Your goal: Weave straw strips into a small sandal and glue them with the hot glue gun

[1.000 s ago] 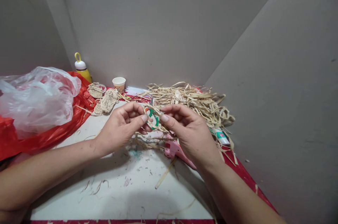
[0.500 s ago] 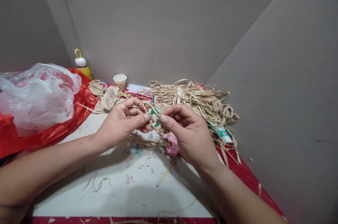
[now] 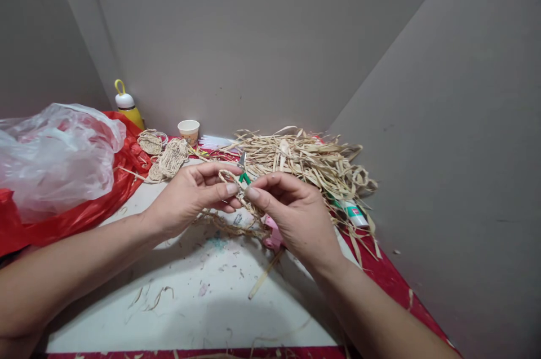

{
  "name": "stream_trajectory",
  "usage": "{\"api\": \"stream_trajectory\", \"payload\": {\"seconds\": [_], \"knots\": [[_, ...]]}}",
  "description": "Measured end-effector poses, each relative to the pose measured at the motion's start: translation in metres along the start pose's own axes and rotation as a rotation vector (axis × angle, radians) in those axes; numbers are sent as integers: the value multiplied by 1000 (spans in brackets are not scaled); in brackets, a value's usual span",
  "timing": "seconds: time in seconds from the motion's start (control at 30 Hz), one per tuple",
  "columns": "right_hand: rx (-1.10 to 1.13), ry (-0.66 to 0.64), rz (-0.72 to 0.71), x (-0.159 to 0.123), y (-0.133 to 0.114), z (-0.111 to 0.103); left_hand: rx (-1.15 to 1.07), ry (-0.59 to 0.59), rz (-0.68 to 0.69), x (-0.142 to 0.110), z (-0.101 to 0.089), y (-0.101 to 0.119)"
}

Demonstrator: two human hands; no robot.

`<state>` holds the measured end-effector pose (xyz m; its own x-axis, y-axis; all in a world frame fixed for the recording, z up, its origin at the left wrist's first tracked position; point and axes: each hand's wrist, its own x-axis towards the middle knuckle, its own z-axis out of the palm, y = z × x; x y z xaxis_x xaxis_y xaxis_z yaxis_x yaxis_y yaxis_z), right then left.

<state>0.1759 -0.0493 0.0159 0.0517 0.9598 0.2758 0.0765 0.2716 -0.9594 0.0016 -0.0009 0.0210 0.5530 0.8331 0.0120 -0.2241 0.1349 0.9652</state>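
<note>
A loop of braided straw cord (image 3: 225, 173) is pinched between the fingers of both hands above the white board. My left hand (image 3: 198, 190) grips it between thumb and forefinger. Close beside it, my right hand (image 3: 287, 201) pinches the same cord, thumb on top. More of the braid (image 3: 228, 227) trails below the hands toward a pink object (image 3: 274, 233), partly hidden by my right hand. Just beyond the fingertips lie green-handled scissors (image 3: 244, 176), their blades pointing away.
A heap of dry straw strips (image 3: 296, 156) lies at the back right, with a white-and-green tube (image 3: 355, 213) beside it. Coiled straw pieces (image 3: 172, 157), a paper cup (image 3: 189, 131), a yellow bottle (image 3: 131, 114) and a clear plastic bag (image 3: 63, 156) stand or lie at the back left.
My hands have come slightly closer together, and the cord now forms a rounded loop at my left fingertips. The whole view has shifted a little.
</note>
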Motion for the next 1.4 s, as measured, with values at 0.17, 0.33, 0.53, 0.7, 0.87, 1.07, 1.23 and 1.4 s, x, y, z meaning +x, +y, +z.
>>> {"api": "stream_trajectory", "payload": {"seconds": [0.17, 0.33, 0.53, 0.7, 0.87, 1.07, 1.23, 1.4], "knots": [[28, -22, 24, 1, -1, -3, -22, 19, 49, 0, 1, 4], [88, -77, 21, -1, -3, -2, -20, 129, 158, -1, 0, 9], [-31, -3, -50, -3, -3, 1, -10, 118, 159, -4, -2, 13], [-52, -25, -92, -3, -7, -7, 56, -15, 35, -5, -5, 24], [-141, -176, -41, -4, -14, -9, 268, -86, -24, -3, -8, 26], [-104, -235, 18, -2, -12, -10, 239, -106, -35, -3, -9, 13], [42, -216, 207, 2, -9, -18, 211, -48, 65, -6, -4, 16], [148, -241, 393, 3, -6, -23, 162, -46, 108, -7, 0, 19]]}}
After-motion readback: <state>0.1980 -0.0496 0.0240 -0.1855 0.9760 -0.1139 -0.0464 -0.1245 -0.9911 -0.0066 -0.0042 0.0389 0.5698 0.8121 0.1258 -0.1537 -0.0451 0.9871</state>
